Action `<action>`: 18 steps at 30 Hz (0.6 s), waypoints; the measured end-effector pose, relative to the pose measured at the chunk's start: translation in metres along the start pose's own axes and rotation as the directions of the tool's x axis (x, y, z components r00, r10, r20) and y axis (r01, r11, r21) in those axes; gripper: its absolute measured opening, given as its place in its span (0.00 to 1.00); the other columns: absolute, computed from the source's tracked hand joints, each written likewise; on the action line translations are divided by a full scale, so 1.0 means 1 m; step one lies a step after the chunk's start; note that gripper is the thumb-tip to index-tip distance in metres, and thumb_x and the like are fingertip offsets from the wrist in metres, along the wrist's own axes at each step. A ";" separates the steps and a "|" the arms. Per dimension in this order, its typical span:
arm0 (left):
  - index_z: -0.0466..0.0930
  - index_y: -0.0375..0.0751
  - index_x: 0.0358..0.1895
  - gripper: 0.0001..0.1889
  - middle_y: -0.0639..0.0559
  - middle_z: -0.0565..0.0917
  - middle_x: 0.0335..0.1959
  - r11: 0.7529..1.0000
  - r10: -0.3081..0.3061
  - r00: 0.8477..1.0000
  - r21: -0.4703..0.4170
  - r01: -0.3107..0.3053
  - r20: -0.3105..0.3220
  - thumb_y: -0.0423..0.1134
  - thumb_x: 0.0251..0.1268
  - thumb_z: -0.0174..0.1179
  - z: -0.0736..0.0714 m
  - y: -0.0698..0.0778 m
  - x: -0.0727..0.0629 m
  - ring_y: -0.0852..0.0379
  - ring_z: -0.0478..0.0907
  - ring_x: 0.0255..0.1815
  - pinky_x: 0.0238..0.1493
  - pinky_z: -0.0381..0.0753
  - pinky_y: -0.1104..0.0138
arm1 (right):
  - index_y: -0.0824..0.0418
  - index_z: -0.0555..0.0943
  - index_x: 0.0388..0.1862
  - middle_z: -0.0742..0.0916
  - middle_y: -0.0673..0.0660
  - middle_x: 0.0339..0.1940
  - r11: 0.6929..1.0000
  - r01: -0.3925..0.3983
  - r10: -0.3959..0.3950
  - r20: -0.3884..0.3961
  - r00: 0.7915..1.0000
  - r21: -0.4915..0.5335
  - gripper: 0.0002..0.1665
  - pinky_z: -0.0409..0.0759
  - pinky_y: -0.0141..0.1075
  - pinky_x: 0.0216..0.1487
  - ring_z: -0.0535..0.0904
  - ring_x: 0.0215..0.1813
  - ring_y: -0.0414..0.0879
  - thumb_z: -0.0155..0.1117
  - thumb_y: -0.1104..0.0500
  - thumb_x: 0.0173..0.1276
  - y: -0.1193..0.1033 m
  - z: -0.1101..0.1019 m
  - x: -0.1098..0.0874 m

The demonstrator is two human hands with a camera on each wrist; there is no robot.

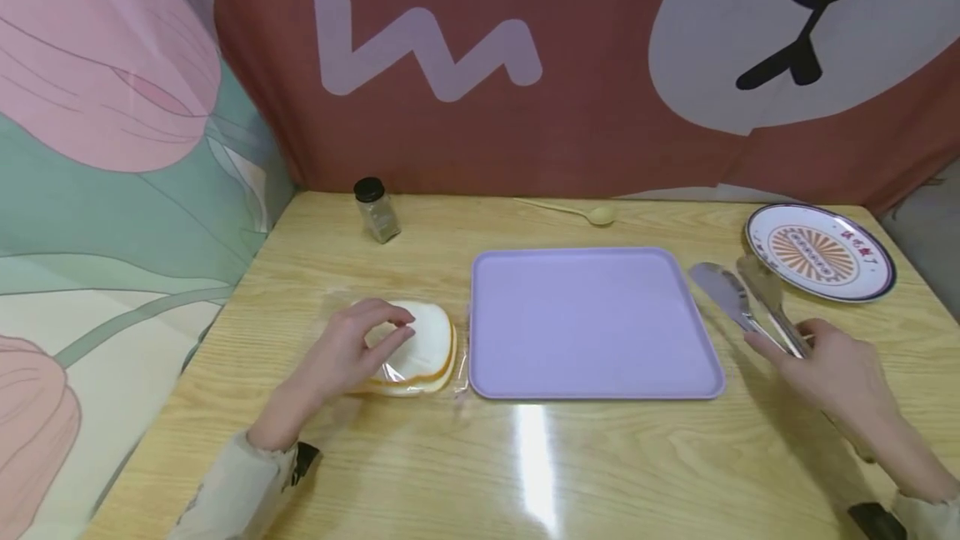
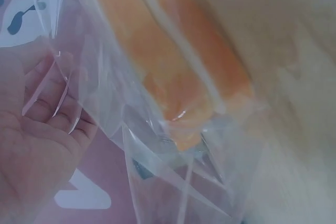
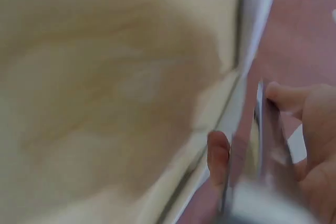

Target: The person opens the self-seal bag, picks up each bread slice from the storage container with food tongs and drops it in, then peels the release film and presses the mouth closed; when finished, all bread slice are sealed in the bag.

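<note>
Sliced white bread with an orange-brown crust lies in a clear plastic bag left of the tray. Above the bread is my left hand, thumb and forefinger curled towards each other. In the left wrist view the bag's film runs from the crust to the fingers of this hand, which pinch it. My right hand grips metal tongs right of the tray, their two broad ends spread apart. Close up, the right hand has thumb and finger on opposite arms of the tongs.
A lilac tray lies mid-table. Behind it is a pale spoon, and a black-capped jar stands at the back left. A patterned plate sits at the back right, near the tong ends. Printed cloth hangs behind the table.
</note>
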State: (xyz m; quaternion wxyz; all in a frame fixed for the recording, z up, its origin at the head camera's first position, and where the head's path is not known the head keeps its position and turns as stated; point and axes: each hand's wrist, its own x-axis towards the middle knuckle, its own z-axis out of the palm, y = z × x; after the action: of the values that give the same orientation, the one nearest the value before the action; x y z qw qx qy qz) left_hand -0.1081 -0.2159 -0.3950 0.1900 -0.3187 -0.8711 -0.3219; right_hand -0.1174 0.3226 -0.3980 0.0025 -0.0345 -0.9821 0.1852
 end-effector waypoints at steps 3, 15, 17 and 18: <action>0.84 0.37 0.37 0.07 0.52 0.86 0.34 1.000 0.008 1.000 0.001 -0.008 0.006 0.27 0.53 0.68 -0.002 0.001 0.003 0.55 0.82 0.38 0.40 0.81 0.60 | 0.73 0.76 0.28 0.79 0.59 0.17 0.999 -0.036 0.037 0.041 0.998 -0.032 0.39 0.66 0.39 0.19 0.74 0.21 0.55 0.57 0.35 0.66 0.016 0.000 -0.011; 0.84 0.35 0.39 0.08 0.49 0.86 0.35 0.997 0.000 0.997 0.081 -0.007 0.078 0.31 0.56 0.68 -0.014 -0.001 0.017 0.54 0.82 0.38 0.41 0.81 0.59 | 0.67 0.70 0.24 0.75 0.58 0.19 0.989 -0.121 0.141 0.263 0.954 -0.090 0.43 0.67 0.41 0.19 0.73 0.23 0.53 0.48 0.25 0.64 0.031 0.000 -0.014; 0.83 0.35 0.40 0.08 0.48 0.85 0.35 0.995 -0.015 0.992 0.099 0.002 0.127 0.31 0.57 0.68 -0.019 -0.002 0.024 0.53 0.82 0.37 0.41 0.81 0.58 | 0.71 0.70 0.27 0.76 0.63 0.21 0.988 -0.115 0.137 0.246 0.959 -0.101 0.46 0.69 0.43 0.20 0.74 0.24 0.56 0.48 0.25 0.63 0.029 -0.001 -0.013; 0.83 0.35 0.40 0.08 0.47 0.85 0.35 0.995 -0.025 0.987 0.103 0.009 0.158 0.32 0.58 0.67 -0.021 -0.002 0.029 0.52 0.82 0.37 0.41 0.81 0.58 | 0.74 0.71 0.30 0.76 0.68 0.24 0.988 -0.107 0.128 0.203 0.971 -0.110 0.48 0.70 0.47 0.22 0.74 0.26 0.62 0.50 0.25 0.63 0.026 -0.001 -0.014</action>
State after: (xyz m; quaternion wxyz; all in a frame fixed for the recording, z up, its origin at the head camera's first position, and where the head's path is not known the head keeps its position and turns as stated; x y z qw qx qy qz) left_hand -0.1275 -0.2188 -0.3654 0.1332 -0.3258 -0.9014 -0.2520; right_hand -0.1020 0.3457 -0.4064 -0.1139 -0.0730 -0.9810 0.1392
